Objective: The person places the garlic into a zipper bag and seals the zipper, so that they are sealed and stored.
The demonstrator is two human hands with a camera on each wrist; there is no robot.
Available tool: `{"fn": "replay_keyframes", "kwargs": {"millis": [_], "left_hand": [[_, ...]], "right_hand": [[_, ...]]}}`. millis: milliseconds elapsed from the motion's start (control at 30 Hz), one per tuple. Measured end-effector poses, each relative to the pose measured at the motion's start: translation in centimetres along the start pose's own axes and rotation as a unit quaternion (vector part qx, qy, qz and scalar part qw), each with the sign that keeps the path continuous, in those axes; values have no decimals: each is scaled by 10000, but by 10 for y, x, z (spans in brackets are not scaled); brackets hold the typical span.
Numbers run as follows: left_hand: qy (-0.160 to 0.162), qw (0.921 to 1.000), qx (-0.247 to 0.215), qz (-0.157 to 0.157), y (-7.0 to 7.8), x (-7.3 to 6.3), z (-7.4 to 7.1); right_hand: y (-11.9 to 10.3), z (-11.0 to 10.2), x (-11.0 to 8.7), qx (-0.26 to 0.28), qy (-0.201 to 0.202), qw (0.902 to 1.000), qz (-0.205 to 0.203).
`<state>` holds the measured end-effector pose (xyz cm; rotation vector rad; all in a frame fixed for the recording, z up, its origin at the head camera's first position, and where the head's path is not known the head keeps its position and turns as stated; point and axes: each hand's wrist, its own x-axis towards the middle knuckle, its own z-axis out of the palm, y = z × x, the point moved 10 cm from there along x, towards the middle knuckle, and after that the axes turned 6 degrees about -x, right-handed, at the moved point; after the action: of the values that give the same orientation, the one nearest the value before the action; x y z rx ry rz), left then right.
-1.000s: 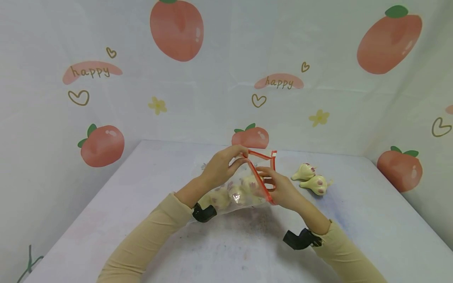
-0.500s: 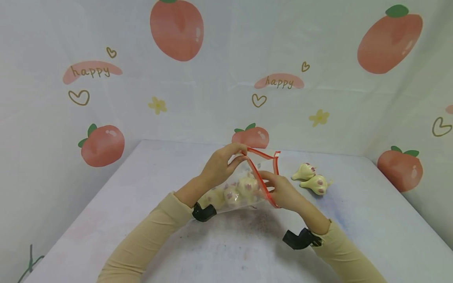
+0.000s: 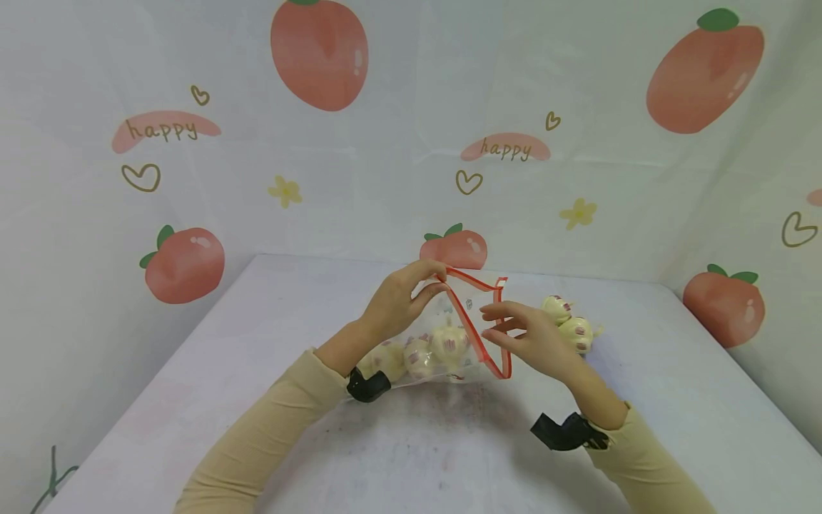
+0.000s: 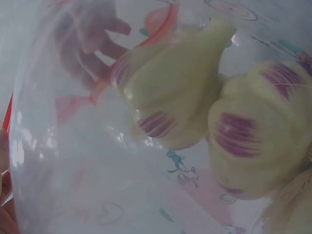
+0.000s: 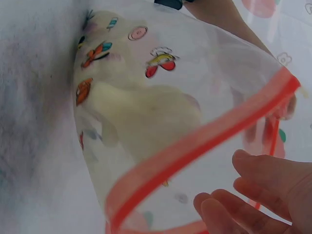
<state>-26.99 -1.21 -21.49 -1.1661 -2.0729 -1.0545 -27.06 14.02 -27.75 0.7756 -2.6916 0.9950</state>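
A clear zip bag (image 3: 459, 303) with a red-edged mouth lies on its side, its mouth gaping to the right. Several garlic bulbs (image 3: 449, 344) rest inside it; in the left wrist view two garlic bulbs (image 4: 170, 92) show large through the plastic. My left hand (image 3: 401, 300) pinches the upper rim of the bag between thumb and fingers. Just outside the mouth, my right hand (image 3: 529, 335) has its fingers spread and holds nothing. The right wrist view shows that hand's fingers (image 5: 263, 170) beside the red rim (image 5: 195, 146).
Two more garlic bulbs (image 3: 578, 334) lie on the white table (image 3: 411, 457) behind the right hand, partly hidden by it. A white cloth backdrop (image 3: 385, 178) with printed fruit stands at the table's far edge.
My right hand has drawn back out of the bag's mouth to the right, its fingers now free. The left hand keeps its pinch on the rim, and the bulbs inside have settled slightly.
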Motion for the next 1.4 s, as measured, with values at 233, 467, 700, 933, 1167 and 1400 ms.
{"fn": "replay_keyframes", "kwargs": {"millis": [233,467,700,933,1167,1400], "left_hand": [[19,10000,-6,28,-1,-1,-1],[8,10000,-14,30,-1,-2,-1],[-5,10000,1,-84,-6,-4,0],[-11,9999,22,-145,-11,-7,-1],[-66,9997,23,-218,-13,-7,-1],[-135,9994,4,-315,-17,-9,0]], "right_hand": [[8,-19,-6,-160,414,9990,110],[18,-26,-11,-199,487,9984,219],[34,-35,-15,-402,629,9964,409],[57,-45,-20,-712,691,9915,836],[75,-56,-25,-940,871,9870,972],[92,-65,-31,-835,980,9841,1226]]}}
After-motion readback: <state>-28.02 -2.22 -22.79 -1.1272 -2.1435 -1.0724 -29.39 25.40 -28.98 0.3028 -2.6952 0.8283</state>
